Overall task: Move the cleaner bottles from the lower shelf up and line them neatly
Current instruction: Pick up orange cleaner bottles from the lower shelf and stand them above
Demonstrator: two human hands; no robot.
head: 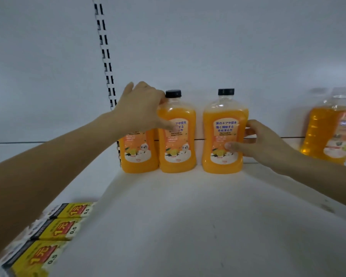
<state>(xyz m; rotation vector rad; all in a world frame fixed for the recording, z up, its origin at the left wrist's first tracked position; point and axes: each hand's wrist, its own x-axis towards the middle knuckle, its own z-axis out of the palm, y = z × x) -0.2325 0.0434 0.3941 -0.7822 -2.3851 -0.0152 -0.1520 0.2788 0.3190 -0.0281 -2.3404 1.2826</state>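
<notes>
My left hand (143, 107) lies over the top of the left bottle (139, 150) and against the shoulder of the middle bottle (177, 136), thumb tip pressed on the middle label at about 4 o'clock from the palm, the other fingers curled over and behind the left bottle's neck, which they hide; I cannot tell whether they close on it. My right hand (266, 141) grasps the right bottle (224, 134) from its 3 o'clock side: thumb flat across the lower label, fingertips hooked round the far edge. All three orange bottles stand upright at the back of the white shelf (188, 216), against the rear panel; the left and middle ones touch, while the right one stands a little apart. The middle and right ones show black caps. The labels carry blue Japanese lines, "床のドアや窓を 強く掃除する", with a small English line beneath that starts "THE FLOOR IS"; the rest is too blurred to read. Lemon pictures sit low on each label. Both forearms reach in bare, the left from 8 o'clock, the right from 4 o'clock. At 3 o'clock, a blurred amber bottle (328, 130) stands well apart. At 7 o'clock, yellow price tags (56, 228) read "1元" and "0.5".
</notes>
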